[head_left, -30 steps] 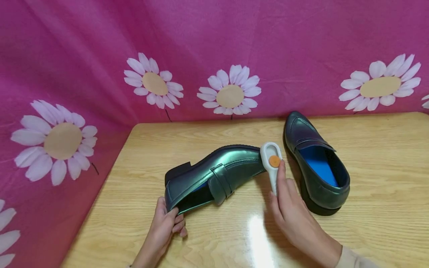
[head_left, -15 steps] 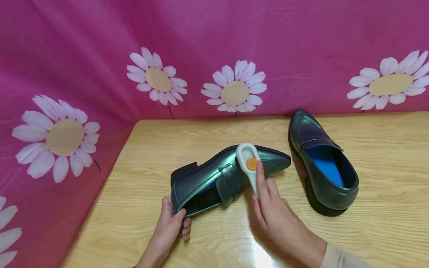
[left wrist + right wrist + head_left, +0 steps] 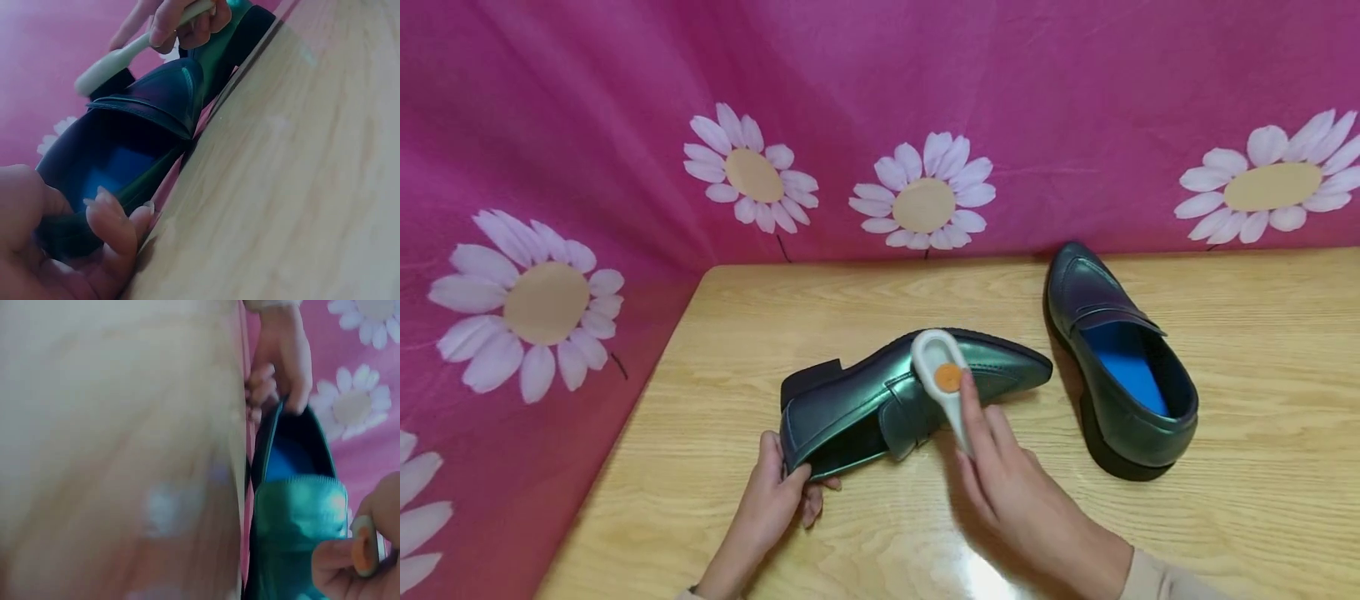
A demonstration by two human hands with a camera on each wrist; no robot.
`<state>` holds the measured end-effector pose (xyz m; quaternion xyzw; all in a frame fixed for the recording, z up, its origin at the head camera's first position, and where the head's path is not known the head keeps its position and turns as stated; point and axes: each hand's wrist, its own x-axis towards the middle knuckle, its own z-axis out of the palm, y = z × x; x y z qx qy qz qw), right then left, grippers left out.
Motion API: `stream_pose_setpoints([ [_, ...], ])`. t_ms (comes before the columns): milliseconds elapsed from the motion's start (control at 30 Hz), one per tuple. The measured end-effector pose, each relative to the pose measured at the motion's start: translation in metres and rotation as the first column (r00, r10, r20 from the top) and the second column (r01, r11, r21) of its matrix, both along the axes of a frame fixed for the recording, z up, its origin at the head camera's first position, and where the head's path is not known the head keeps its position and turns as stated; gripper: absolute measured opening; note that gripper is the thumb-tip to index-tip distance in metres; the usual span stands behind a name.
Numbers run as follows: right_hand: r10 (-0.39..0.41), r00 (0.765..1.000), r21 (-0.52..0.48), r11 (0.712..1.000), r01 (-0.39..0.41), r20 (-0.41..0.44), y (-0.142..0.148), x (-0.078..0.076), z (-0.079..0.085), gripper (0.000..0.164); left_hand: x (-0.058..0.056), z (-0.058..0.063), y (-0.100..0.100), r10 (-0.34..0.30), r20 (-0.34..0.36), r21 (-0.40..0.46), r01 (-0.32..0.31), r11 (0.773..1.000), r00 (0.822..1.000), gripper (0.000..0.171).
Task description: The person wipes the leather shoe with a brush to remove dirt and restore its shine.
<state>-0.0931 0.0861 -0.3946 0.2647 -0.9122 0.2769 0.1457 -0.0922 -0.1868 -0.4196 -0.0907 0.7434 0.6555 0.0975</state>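
Head view: toward six o'clock from the middle, pinching the back rim of a tilted dark green shoe point(image 3: 868, 392) with the left hand point(image 3: 769, 498), toe toward three. Gripping a white brush point(image 3: 952, 406) in the right hand point(image 3: 1018, 492), forefinger at its orange button point(image 3: 950, 378), bristles point(image 3: 114, 83) against the shoe's front. At three o'clock from there, a matching shoe point(image 3: 1120, 375) on the table point(image 3: 700, 433), toe toward eleven.

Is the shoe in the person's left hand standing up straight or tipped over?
Tipped. The shoe is turned sideways: its opening faces the person, its heel points toward the pink cloth, and the left hand grips its back.
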Motion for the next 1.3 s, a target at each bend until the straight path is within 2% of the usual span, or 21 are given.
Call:
stream_pose_setpoints([
  [67,0.028,0.999,0.008,1.000,-0.029,0.039,-0.007,0.002,0.000,0.086,0.001,-0.002,-0.002,0.002,0.003,0.015,-0.002,1.000,1.000,0.019],
  [133,0.011,0.998,0.026,1.000,-0.013,0.067,-0.008,0.003,0.001,0.088,0.000,-0.004,-0.003,0.006,0.004,0.030,-0.006,1.000,1.000,0.018],
  [367,-0.128,0.990,0.057,0.990,0.131,-0.051,0.012,-0.008,0.005,0.087,-0.004,-0.004,-0.002,0.010,-0.017,0.024,-0.010,1.000,1.000,0.017],
  [467,-0.174,0.983,0.070,0.982,0.177,-0.058,0.018,-0.012,0.008,0.086,-0.003,-0.005,-0.002,-0.006,-0.018,0.006,0.006,1.000,1.000,0.018],
  [567,-0.162,0.986,0.083,0.983,0.166,-0.045,0.015,-0.013,0.010,0.085,-0.002,-0.005,-0.002,-0.016,-0.008,-0.019,0.016,1.000,1.000,0.019],
  [700,-0.095,0.995,0.091,0.991,0.097,-0.025,0.004,-0.009,0.011,0.085,-0.002,-0.004,-0.003,-0.011,0.001,-0.052,0.011,0.999,1.000,0.018],
  [800,-0.078,0.997,0.103,0.992,0.078,-0.004,0.000,-0.006,0.011,0.086,-0.002,-0.004,-0.002,-0.007,0.006,-0.059,0.008,0.998,1.000,0.018],
  [1000,-0.137,0.991,0.116,0.984,0.137,-0.009,0.011,-0.012,0.016,0.082,-0.002,-0.004,-0.001,-0.007,0.011,-0.067,0.008,0.998,1.000,0.017],
  [1167,-0.198,0.980,0.116,0.974,0.194,0.022,0.022,-0.018,0.023,0.080,-0.002,-0.004,-0.002,-0.012,0.006,-0.067,0.012,0.998,1.000,0.017],
  [1300,-0.127,0.992,0.107,0.986,0.125,0.014,0.017,-0.015,0.022,0.082,-0.002,-0.005,-0.003,-0.013,0.001,-0.077,0.013,0.997,1.000,0.017],
])
